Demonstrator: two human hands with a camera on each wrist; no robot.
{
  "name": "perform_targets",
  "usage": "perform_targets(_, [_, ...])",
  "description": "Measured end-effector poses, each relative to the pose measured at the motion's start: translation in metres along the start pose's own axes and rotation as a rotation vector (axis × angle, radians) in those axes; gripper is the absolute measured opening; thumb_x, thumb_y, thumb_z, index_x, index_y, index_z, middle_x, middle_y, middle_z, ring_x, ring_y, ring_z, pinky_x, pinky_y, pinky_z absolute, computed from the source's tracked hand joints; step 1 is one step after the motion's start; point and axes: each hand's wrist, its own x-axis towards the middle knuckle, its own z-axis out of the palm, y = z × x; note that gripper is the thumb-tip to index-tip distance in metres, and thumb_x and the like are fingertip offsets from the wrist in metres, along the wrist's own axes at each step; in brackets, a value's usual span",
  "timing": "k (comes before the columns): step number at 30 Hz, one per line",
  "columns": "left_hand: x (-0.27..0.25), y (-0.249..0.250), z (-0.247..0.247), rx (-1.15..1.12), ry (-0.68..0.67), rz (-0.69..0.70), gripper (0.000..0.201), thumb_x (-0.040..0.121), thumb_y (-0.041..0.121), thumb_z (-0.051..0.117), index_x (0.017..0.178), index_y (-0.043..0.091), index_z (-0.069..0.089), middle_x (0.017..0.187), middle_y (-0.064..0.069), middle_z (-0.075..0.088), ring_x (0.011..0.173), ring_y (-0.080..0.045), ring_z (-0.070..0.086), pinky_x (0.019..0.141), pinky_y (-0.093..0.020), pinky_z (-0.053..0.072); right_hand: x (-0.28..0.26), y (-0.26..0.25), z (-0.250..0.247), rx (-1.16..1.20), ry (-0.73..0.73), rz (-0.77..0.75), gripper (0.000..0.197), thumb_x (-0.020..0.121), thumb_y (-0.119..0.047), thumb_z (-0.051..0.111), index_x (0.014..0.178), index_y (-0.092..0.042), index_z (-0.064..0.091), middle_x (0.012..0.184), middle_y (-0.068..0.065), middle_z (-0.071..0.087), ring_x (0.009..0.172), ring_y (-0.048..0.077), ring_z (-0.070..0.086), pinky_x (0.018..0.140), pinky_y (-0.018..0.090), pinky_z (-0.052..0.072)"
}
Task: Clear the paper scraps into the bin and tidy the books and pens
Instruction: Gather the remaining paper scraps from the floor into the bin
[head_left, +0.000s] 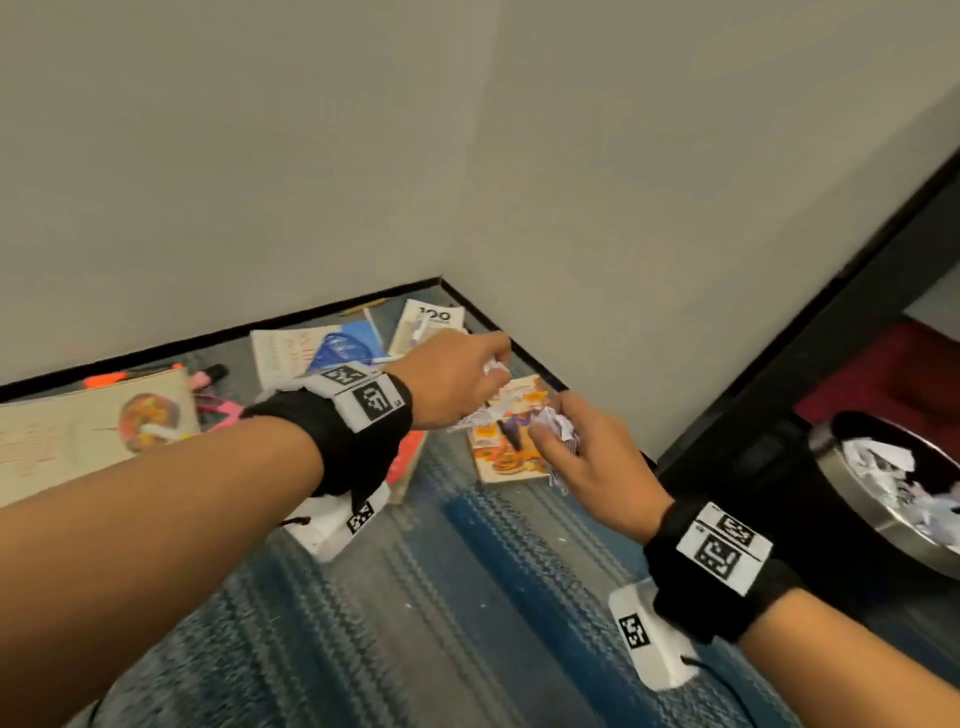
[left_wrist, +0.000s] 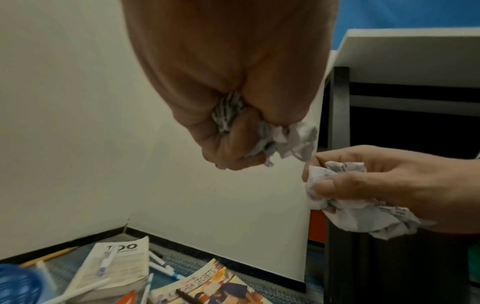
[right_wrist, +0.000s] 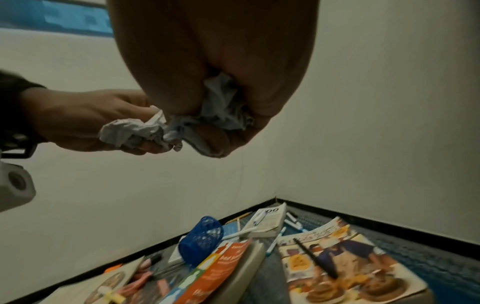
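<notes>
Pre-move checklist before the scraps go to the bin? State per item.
1. Left hand grips its crumpled paper: ok.
2. Right hand grips its paper wad: ok, though a loose end hangs below the fingers.
3. Bin in view, to the person's right, open, paper already inside: ok.
4. Both hands lifted clear of the books: ok.
5. No scraps left on the carpet: cannot tell, hands hide part of it.
6. Books and pens tidy: not ok; black pen lies across the cookbook.
</notes>
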Motion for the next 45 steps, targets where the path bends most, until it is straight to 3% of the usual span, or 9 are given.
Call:
perform_targets(2, [0.025,0.023,0.015,0.031,0.014,0.016,0.019,0.097,0.028,0.047,0.106,0.012,0.055,0.097,-0.017,0.065,0.092,-0.033,0.058,0.076,-0.035,0.043,-0.013,0.028,-0.025,0.033,0.073,0.027,0.016,0.095,-0.032,0.056,0.082,-0.025,0.051,0.072,-0.013,0.060,0.065,-0.003,0.055,0.059,0.015,0.039])
perform_targets(14, [0.144,0.251,0.095,-0.223,0.128,0.343,0.016,0.096,0.032,0.052,0.094,0.017,0.055,0.073,0.000,0.060,0.066,-0.016,0.052,0.062,-0.029,0.039,-0.114,0.136,-0.211,0.035,0.567,0.202,0.018,0.094,-0.031,0.056,0.083,-0.018,0.051,0.070,-0.004,0.058,0.066,0.009,0.053,0.063,0.028,0.042])
perform_targets(19, [0.184,0.307,0.152,-0.267,0.186,0.284,0.016,0.096,0.031,0.050,0.096,0.016,0.055,0.085,-0.005,0.063,0.080,-0.025,0.057,0.072,-0.036,0.046,-0.124,0.198,-0.254,0.005,0.799,0.407,0.021,0.095,-0.032,0.052,0.085,-0.014,0.051,0.076,0.001,0.060,0.070,0.014,0.053,0.064,0.030,0.042])
perform_targets(23, [0.209,0.328,0.191,-0.293,0.182,0.162,0.022,0.098,0.033,0.044,0.104,0.015,0.057,0.095,-0.010,0.054,0.088,-0.029,0.054,0.078,-0.034,0.041,-0.123,0.241,-0.246,-0.024,0.727,0.559,0.018,0.099,-0.026,0.039,0.096,-0.011,0.049,0.098,0.013,0.059,0.091,0.027,0.052,0.074,0.034,0.034])
perform_targets(26, [0.216,0.338,0.217,-0.005,-0.122,0.237,0.028,0.100,0.026,0.038,0.120,0.013,0.052,0.119,-0.012,0.052,0.106,-0.034,0.051,0.096,-0.045,0.042,-0.125,0.252,-0.240,-0.190,0.393,0.563,0.048,0.095,-0.033,0.018,0.114,-0.011,0.057,0.120,0.012,0.060,0.109,0.028,0.049,0.093,0.037,0.034])
perform_targets(31, [0.217,0.342,0.229,0.245,-0.444,0.246,0.046,0.095,0.021,0.038,0.141,0.018,0.038,0.142,-0.012,0.043,0.131,-0.038,0.040,0.108,-0.058,0.031,-0.127,0.256,-0.243,-0.171,0.280,0.663,0.054,0.091,-0.017,0.046,0.144,-0.026,0.040,0.131,0.012,0.059,0.122,0.030,0.053,0.101,0.035,0.043])
perform_targets(35, [0.216,0.329,0.222,0.177,-0.296,0.172,0.066,0.091,0.037,0.050,0.148,0.043,0.018,0.156,-0.009,0.026,0.133,-0.039,0.039,0.105,-0.049,0.040,-0.127,0.255,-0.237,-0.165,0.437,0.649,0.063,0.086,-0.012,0.052,0.145,-0.028,0.038,0.126,0.011,0.062,0.112,0.031,0.059,0.096,0.037,0.048])
perform_targets(41, [0.208,0.319,0.185,0.135,0.097,0.346,0.049,0.095,0.049,0.040,0.142,0.035,0.040,0.132,0.002,0.058,0.114,-0.027,0.059,0.089,-0.039,0.048,-0.121,0.247,-0.242,-0.140,0.591,0.613,0.038,0.092,-0.015,0.054,0.130,-0.014,0.058,0.135,0.008,0.056,0.126,0.025,0.050,0.105,0.028,0.035])
perform_targets(45, [0.202,0.281,0.154,0.087,0.050,0.295,0.034,0.094,0.032,0.044,0.125,0.027,0.056,0.111,-0.004,0.068,0.100,-0.029,0.063,0.082,-0.038,0.051,-0.111,0.227,-0.240,-0.218,0.706,0.518,0.029,0.091,-0.010,0.052,0.117,-0.012,0.065,0.135,0.010,0.054,0.128,0.024,0.048,0.106,0.026,0.031])
